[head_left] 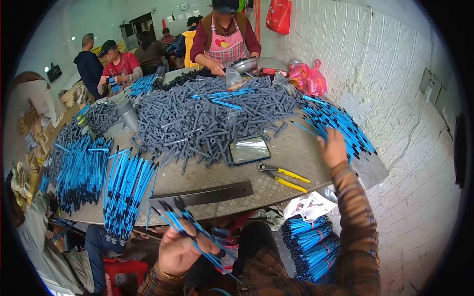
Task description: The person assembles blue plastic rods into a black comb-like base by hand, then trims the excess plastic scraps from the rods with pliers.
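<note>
My left hand (174,252) is closed around a small bunch of thin blue rods (174,220) with black ends, held over my lap just off the table's front edge. My right hand (335,149) reaches to the table's right side, thumb apart from the fingers, and touches the near edge of a heap of similar blue rods (348,126). Its fingertips are partly lost among the rods. Between the hands lie yellow-handled pliers (289,179), a dark flat metal bar (207,193) and a rectangular case with a shiny, clear top (250,150).
A large heap of grey plastic tubes (173,116) covers mid-table (306,163). More blue rods (127,185) stick out over the left front edge. Bundled rods (311,249) lie below at right. A co-worker in a pink apron (228,42) works opposite; a white wall (340,49) bounds the right.
</note>
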`<state>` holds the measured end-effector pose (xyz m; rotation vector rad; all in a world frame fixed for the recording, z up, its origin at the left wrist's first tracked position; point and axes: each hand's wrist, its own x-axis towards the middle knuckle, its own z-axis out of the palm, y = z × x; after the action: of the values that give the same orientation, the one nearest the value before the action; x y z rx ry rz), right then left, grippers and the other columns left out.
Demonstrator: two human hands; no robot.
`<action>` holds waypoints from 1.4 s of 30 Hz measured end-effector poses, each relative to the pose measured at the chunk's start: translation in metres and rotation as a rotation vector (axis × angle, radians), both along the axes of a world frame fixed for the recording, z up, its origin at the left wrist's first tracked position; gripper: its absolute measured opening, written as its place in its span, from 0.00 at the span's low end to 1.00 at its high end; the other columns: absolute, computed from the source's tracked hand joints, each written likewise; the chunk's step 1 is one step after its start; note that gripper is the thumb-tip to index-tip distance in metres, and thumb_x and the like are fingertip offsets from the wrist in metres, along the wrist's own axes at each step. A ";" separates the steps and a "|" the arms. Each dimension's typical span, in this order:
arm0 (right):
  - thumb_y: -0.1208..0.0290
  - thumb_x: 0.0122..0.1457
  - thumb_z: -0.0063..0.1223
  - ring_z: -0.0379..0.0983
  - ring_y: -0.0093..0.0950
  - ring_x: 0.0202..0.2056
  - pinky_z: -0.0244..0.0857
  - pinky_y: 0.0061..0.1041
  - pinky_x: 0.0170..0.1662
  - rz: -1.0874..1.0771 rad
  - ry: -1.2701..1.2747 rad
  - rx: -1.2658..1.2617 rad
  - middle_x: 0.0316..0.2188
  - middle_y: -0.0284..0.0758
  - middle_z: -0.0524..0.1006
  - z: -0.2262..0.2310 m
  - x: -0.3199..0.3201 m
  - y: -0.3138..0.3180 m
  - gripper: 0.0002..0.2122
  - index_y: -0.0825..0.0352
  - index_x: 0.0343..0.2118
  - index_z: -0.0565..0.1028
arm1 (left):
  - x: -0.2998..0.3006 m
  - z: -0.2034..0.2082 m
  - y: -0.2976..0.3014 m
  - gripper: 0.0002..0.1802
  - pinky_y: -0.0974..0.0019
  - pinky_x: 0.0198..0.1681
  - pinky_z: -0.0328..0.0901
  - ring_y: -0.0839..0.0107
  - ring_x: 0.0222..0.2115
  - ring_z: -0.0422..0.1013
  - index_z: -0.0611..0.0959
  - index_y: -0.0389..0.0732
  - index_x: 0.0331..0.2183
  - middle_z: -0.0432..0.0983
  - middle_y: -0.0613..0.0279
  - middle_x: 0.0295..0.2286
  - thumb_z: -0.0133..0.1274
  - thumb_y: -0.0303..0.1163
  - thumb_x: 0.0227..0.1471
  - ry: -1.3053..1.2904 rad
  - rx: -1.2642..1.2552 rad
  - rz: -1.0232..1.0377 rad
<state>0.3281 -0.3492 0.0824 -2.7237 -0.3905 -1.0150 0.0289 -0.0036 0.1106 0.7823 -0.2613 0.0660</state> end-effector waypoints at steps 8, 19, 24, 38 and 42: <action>0.59 0.55 0.47 0.72 0.44 0.31 0.67 0.40 0.34 -0.364 0.367 -0.118 0.32 0.45 0.73 -0.056 0.073 -0.052 0.14 0.67 0.33 0.71 | -0.028 -0.022 0.040 0.09 0.61 0.35 0.67 0.57 0.30 0.74 0.76 0.34 0.35 0.74 0.39 0.33 0.46 0.27 0.52 0.249 0.173 -0.191; 0.61 0.58 0.45 0.72 0.44 0.26 0.65 0.37 0.31 -0.032 0.137 0.507 0.24 0.48 0.74 -0.023 0.048 -0.038 0.14 0.69 0.33 0.71 | -0.018 -0.011 0.021 0.20 0.48 0.49 0.59 0.45 0.44 0.68 0.73 0.26 0.42 0.70 0.35 0.41 0.49 0.31 0.50 0.284 0.438 -0.217; 0.60 0.57 0.46 0.71 0.43 0.28 0.64 0.39 0.32 -0.030 0.228 0.392 0.25 0.44 0.75 -0.040 0.052 -0.046 0.13 0.65 0.36 0.72 | -0.020 -0.021 0.025 0.21 0.54 0.56 0.53 0.54 0.52 0.61 0.68 0.30 0.48 0.64 0.42 0.49 0.46 0.27 0.53 0.240 0.304 -0.311; 0.54 0.55 0.45 0.72 0.43 0.30 0.66 0.40 0.32 -0.098 0.437 -0.339 0.29 0.43 0.73 -0.037 0.021 -0.008 0.16 0.65 0.27 0.73 | -0.029 -0.031 0.029 0.21 0.47 0.53 0.56 0.46 0.49 0.63 0.68 0.29 0.48 0.67 0.37 0.45 0.47 0.27 0.52 0.344 0.266 -0.147; 0.53 0.57 0.41 0.72 0.44 0.28 0.66 0.41 0.30 -0.048 0.239 -0.236 0.26 0.45 0.74 0.006 0.003 0.005 0.18 0.65 0.29 0.73 | -0.027 -0.035 0.031 0.22 0.50 0.54 0.56 0.49 0.50 0.63 0.67 0.30 0.49 0.66 0.40 0.47 0.47 0.27 0.53 0.353 0.219 -0.154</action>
<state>0.3311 -0.3442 0.0886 -3.0342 -0.4280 -0.6793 0.0018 0.0272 0.0757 0.9729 0.0077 -0.2484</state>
